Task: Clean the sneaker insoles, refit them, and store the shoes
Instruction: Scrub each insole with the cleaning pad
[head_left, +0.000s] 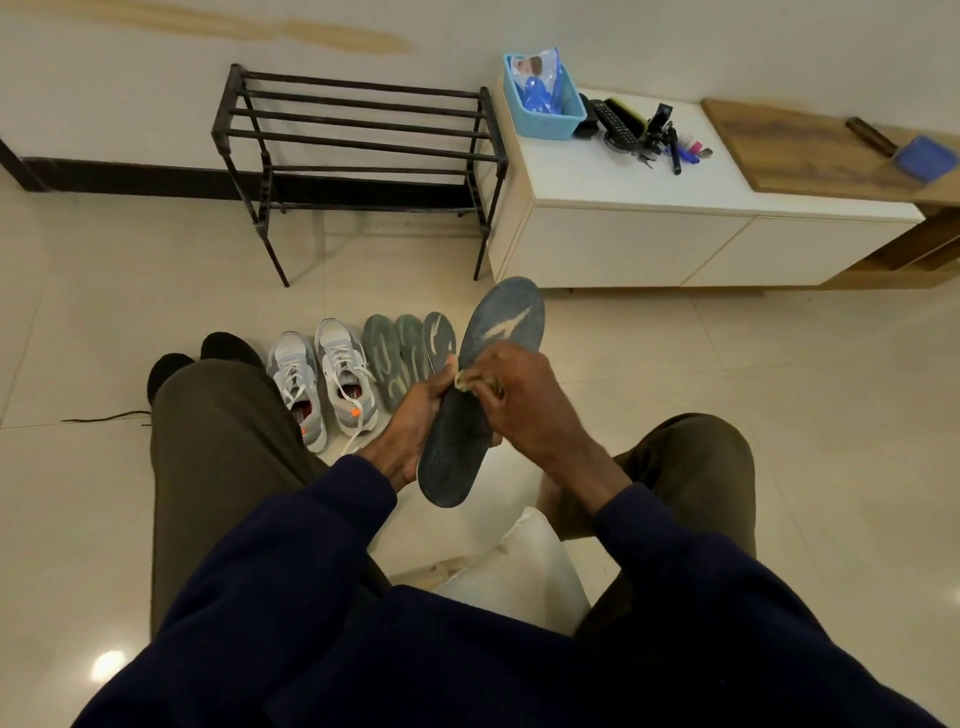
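Insole (480, 395), dark grey, flat and speckled with a pale worn logo near its toe, stood tilted above the person's lap. The left hand (415, 415) gripped its edge, fingers wrapped behind. The right hand (519, 395) pinched a small pale cloth (467, 378) against its surface. Three more grey insoles (410, 353) lay on the glossy tile floor beside two grey mesh sneakers (322, 379), before a black metal rack (358, 150).
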